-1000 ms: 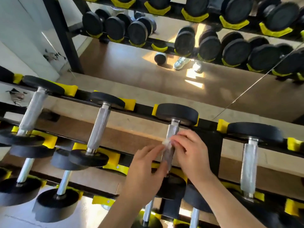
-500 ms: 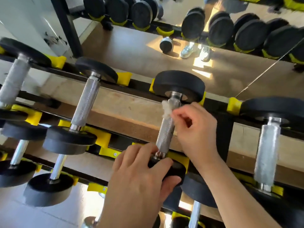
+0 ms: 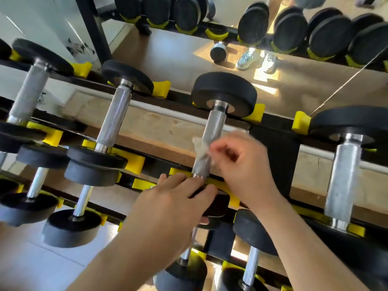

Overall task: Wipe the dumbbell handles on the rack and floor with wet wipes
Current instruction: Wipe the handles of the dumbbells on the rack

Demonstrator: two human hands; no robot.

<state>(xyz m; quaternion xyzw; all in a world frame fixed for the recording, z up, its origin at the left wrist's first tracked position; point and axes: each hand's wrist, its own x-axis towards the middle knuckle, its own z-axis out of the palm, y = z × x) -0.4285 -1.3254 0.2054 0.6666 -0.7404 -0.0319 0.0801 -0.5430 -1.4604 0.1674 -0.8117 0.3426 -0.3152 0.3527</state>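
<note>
Right hand [image 3: 245, 164] pinches the wet wipe [image 3: 200, 147] in curled fingers and holds it against the left side of the knurled handle [image 3: 215, 122] of the middle dumbbell [image 3: 211, 135], about midway along the bar. The hand is motion-blurred, so we cannot tell how far the wipe wraps round. Our left hand [image 3: 174, 202] grips the near head [image 3: 218, 204] of that dumbbell, fingers curled over it; we read this as steadying. The dumbbell lies on the upper tier of the rack [image 3: 275, 148], handle running near to far, far head [image 3: 224, 93] seated beside a yellow cradle [image 3: 255, 112]. Progress, as we judge it: the wipe sits on the middle stretch. Bare metal shows beyond it toward the far head, with a short piece below it toward the near collar. Nothing tells us whether those parts have had a pass. The neighbouring handle to the left [image 3: 112, 120], the one at far left [image 3: 28, 95] and the thicker one to the right [image 3: 344, 181] show no wetness we can read, so we cannot log them as done or not done. On the lower tier, more handles [image 3: 83, 199] lie below our hands, none touched. The mirror [image 3: 168, 55] behind the rack reflects a small dumbbell [image 3: 218, 51] standing on the floor; we count floor pieces as left to do. Our estimate: one handle in hand, most handles in view unaccounted for.
</note>
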